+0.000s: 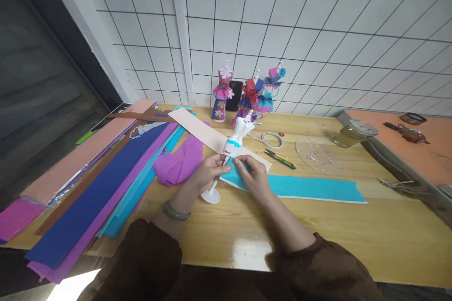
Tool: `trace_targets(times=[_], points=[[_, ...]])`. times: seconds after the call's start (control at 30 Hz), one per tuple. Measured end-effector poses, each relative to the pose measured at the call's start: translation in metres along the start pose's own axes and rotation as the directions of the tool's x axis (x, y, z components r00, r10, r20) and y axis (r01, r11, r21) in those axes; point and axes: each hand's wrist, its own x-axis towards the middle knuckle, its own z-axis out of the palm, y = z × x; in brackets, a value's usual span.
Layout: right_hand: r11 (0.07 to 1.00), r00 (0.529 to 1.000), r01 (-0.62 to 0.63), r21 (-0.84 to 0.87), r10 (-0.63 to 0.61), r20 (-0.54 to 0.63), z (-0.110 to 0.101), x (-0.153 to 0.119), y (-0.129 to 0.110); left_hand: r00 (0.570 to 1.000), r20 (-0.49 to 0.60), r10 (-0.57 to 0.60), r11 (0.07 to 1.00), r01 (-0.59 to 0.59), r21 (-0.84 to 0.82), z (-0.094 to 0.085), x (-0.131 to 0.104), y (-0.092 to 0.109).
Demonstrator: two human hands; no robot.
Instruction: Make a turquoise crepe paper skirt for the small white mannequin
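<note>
You sit at a wooden table (353, 225) whose near edge runs just in front of your sleeves; the bare stretch of wood to your right and toward you is the widest open room, while the far edge meets a white gridded wall. Your left hand (206, 174) curls around the stem of a small white mannequin (237, 138), which leans tilted, bust pointing away from you, its round base (211, 196) resting on the table just beside your wrist. Your right hand (252, 176) pinches, fingers nearly closed, the end of a long teal paper strip (318, 188) against the mannequin's waist; the strip lies flat and stretches away to your right. Long sheets of coloured paper (88, 197) crowd the table's left side, and a crumpled purple piece (180, 162) sits just beside your left hand. Beyond your hands lie a pale pink strip (201, 131), a roll of tape (272, 139) and small scissors (280, 158). Three dressed mannequins (247, 91) stand against the wall. A glass jar (349, 134) stands at the right edge.
</note>
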Motion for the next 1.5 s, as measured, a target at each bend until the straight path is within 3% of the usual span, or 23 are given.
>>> trace_targets(times=[0.57, 1.5], points=[[0.999, 0.997, -0.044, -0.007, 0.043, -0.062, 0.002, -0.001, 0.002, 0.997, -0.080, -0.017, 0.999, 0.021, 0.048, 0.008, -0.003, 0.003], [0.996, 0.993, -0.085, 0.004, 0.085, -0.087, 0.002, 0.000, -0.001, 0.997, -0.081, 0.013, 0.996, -0.005, 0.093, 0.010, -0.001, -0.002]])
